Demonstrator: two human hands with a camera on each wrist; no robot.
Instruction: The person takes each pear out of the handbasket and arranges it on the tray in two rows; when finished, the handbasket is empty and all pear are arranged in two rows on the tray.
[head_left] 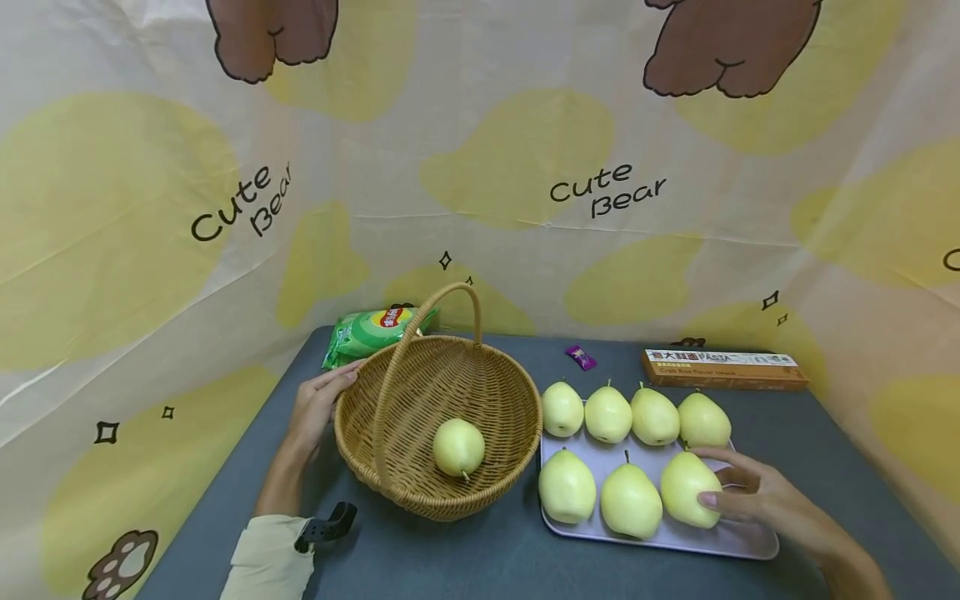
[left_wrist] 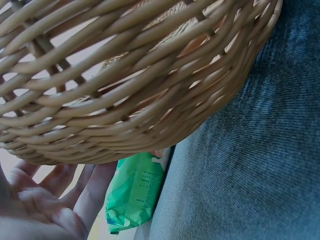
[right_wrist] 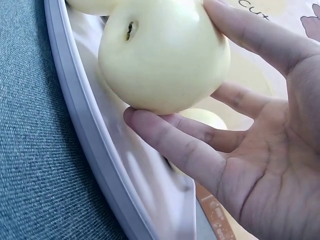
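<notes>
A wicker basket (head_left: 405,387) with an arched handle stands left of centre, its mouth tipped towards me. One pale green pear (head_left: 458,447) lies inside it. My left hand (head_left: 315,408) touches the basket's left rim; in the left wrist view its fingers (left_wrist: 92,187) stretch out relaxed against the woven side. On the right, my right hand (head_left: 765,496) holds a pear (head_left: 686,490) between thumb and fingers at the front row of a lilac tray (head_left: 738,542). Seen from the right wrist, fingertips (right_wrist: 142,117) press under that pear. Several other pears (head_left: 632,500) stand in two rows on the tray.
A green snack bag (head_left: 367,337) lies behind the basket at the left. At the back are a small purple-wrapped candy (head_left: 581,357) and a long brown pasta box (head_left: 723,371). A printed cloth (head_left: 495,167) hangs behind the dark table (head_left: 465,558).
</notes>
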